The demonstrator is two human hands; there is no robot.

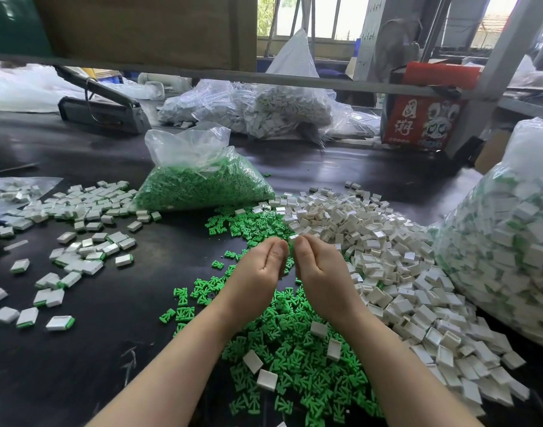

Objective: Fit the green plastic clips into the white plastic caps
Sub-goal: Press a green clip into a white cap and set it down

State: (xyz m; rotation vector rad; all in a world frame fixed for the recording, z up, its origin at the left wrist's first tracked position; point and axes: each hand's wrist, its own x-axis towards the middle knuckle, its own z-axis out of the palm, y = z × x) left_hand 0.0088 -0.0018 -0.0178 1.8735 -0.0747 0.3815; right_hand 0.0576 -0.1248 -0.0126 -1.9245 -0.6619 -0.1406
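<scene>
My left hand (259, 266) and my right hand (318, 266) meet fingertip to fingertip above the dark table. Between them a white cap (293, 239) is pinched, and a sliver of green shows just below it between the fingers. Which hand holds which piece is hidden by the fingers. Loose green clips (295, 349) lie heaped under my forearms. A big pile of empty white caps (387, 257) spreads to the right. Assembled caps with green edges (79, 241) lie scattered on the left.
An open bag of green clips (202, 183) stands behind the piles. A large bag of assembled pieces (510, 241) rises at the right edge. Bags of white parts (279, 109), a heat sealer (104, 109) and a red box (424, 118) sit at the back.
</scene>
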